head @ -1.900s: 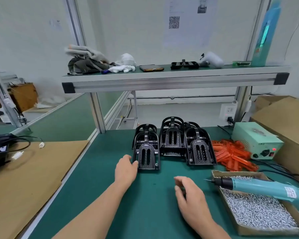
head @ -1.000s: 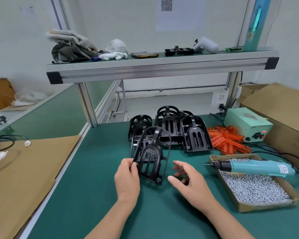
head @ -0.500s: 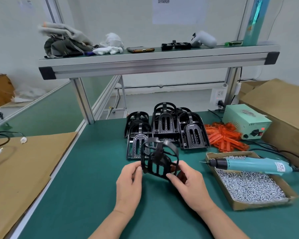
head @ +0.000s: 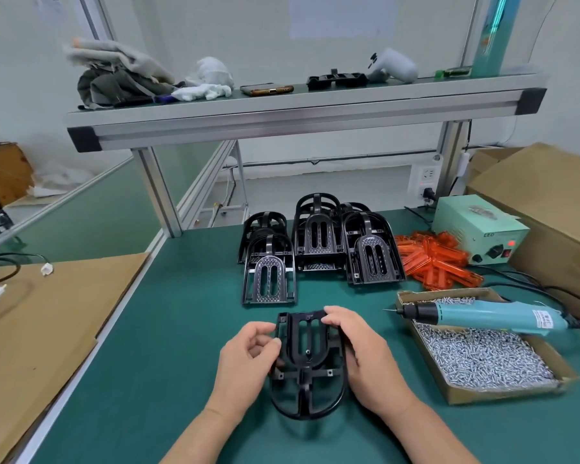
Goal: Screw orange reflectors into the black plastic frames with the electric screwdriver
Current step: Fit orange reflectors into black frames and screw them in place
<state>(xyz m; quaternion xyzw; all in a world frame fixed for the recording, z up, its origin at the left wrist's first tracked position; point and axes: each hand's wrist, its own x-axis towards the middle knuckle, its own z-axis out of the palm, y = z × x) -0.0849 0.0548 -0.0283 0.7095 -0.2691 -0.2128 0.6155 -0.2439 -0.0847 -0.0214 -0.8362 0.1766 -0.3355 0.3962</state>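
1. Black plastic alone is seen, in the head view, on the held frame (head: 307, 363): no reflector is fitted and no screw driven, so the task is judged barely begun.
2. Orange reflectors (head: 432, 262) are heaped behind the screw box (head: 482, 395); the electric screwdriver (head: 482, 318) is laid across it, untouched.
3. Left of that box, the frame is gripped by the left hand (head: 248, 360) and the right hand (head: 365, 356), with fingers curled onto its opposite edges.

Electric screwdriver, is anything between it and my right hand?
Nothing visible. Only bare green mat lies between the right hand, which grips the black frame, and the electric screwdriver lying across the screw box.
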